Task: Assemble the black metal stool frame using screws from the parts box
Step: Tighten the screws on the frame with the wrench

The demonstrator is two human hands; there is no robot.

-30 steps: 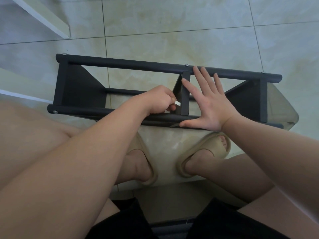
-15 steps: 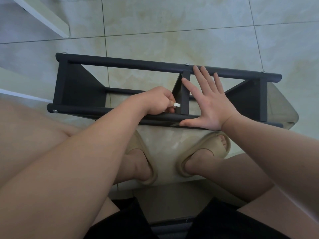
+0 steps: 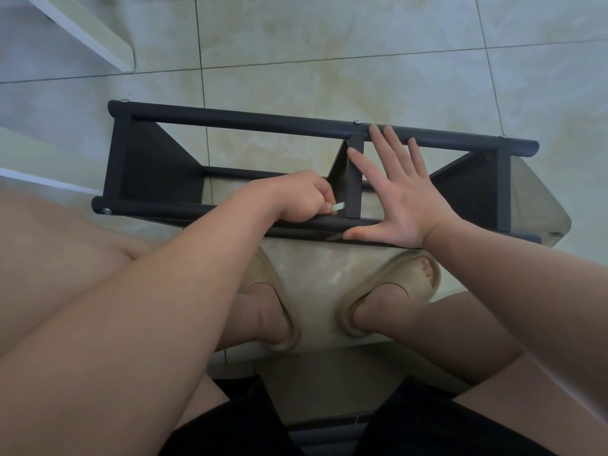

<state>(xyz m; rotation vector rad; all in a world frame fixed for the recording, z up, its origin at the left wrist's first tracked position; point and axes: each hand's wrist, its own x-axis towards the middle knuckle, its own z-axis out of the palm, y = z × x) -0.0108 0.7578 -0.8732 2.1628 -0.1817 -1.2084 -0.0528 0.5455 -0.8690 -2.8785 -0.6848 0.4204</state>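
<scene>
The black metal stool frame stands on the tiled floor in front of my feet, with two long top tubes joined by cross bars. My left hand is curled round a small silver tool, whose tip shows beside the middle cross bar at the near tube. My right hand lies flat and spread over the frame just right of that cross bar, fingertips reaching the far tube and thumb along the near tube. Silver screw heads show on the tubes. The parts box is out of view.
My two feet in beige slippers stand just behind the frame on a pale sheet. A white board edge runs across the upper left. Tiled floor lies beyond the frame.
My left hand has shifted slightly and the silver tool tip now shows more clearly beside the middle cross bar. My right hand stays spread on the frame.
</scene>
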